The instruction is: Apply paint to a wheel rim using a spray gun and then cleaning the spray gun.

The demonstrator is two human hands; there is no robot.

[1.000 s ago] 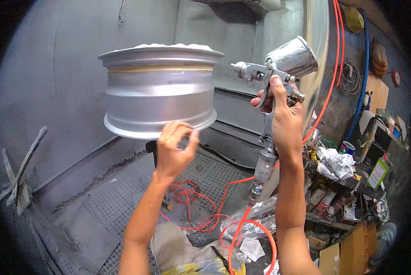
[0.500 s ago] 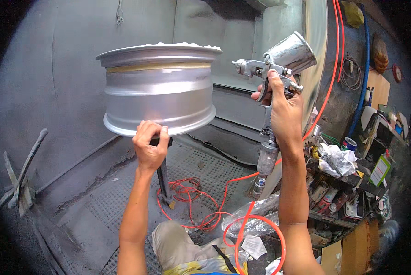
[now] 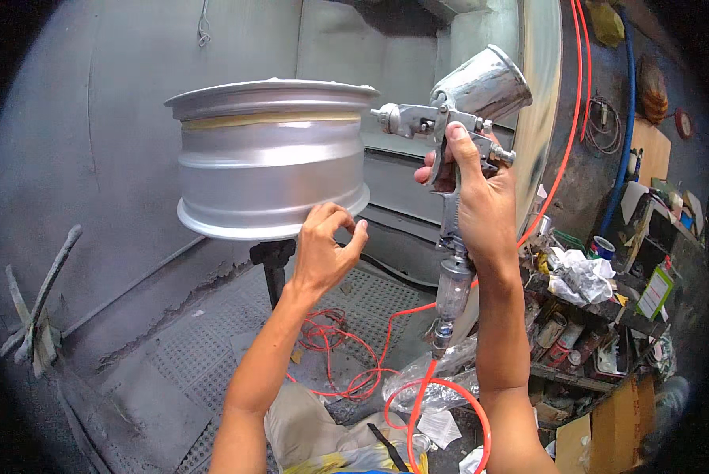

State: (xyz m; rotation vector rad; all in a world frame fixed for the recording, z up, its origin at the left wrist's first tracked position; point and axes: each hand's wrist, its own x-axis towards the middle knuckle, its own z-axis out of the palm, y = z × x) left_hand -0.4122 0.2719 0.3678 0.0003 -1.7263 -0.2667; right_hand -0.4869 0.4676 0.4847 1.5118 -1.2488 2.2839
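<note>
A silver wheel rim [image 3: 271,158] stands flat on a dark stand [image 3: 274,265] inside a grey spray booth. My left hand [image 3: 327,249] reaches up to the rim's lower lip at its right front, fingertips touching the edge. My right hand [image 3: 477,201] holds a metal spray gun [image 3: 449,110] by its grip, cup on top, nozzle pointing left toward the rim and a short gap from it. An orange air hose [image 3: 418,395] hangs from the gun's base.
Coils of orange hose [image 3: 335,347] lie on the perforated floor [image 3: 196,355]. A cluttered shelf [image 3: 599,292] with crumpled paper, cans and boxes stands at right. A cardboard box [image 3: 599,442] sits lower right. Grey sticks [image 3: 42,300] lean at left.
My left hand moved right along the rim's lower edge, from beside the stand to the rim's right front. The spray gun stayed nearly in place.
</note>
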